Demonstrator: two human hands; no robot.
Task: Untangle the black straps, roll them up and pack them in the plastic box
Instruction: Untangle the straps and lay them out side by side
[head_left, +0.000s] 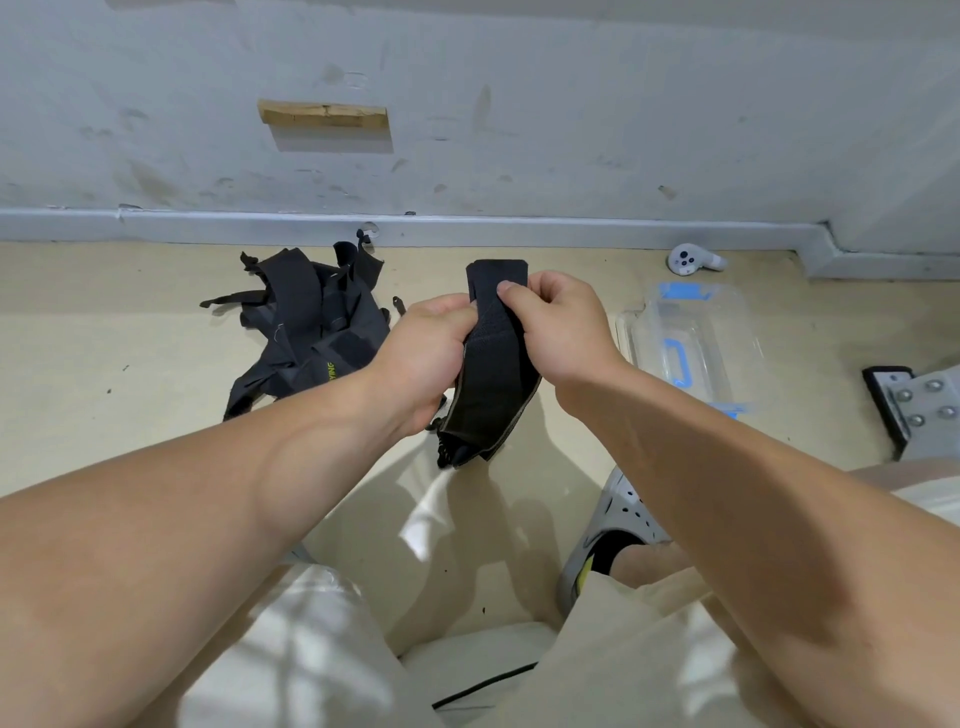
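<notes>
A wide black strap (493, 384) hangs between both hands above the beige floor, its top end sticking up past my fingers and its lower part folded and drooping. My left hand (426, 358) grips its left edge. My right hand (558, 327) pinches it near the top with thumb and fingers. A tangled heap of black straps (306, 327) lies on the floor to the left, near the wall. The clear plastic box (696, 348) with blue latches sits on the floor to the right, with nothing visible inside.
A white handheld controller (691, 260) lies by the grey skirting at the back right. A metal bracket with bolts (919, 405) is at the right edge. My legs in pale shorts and a grey shoe (608, 530) fill the lower view.
</notes>
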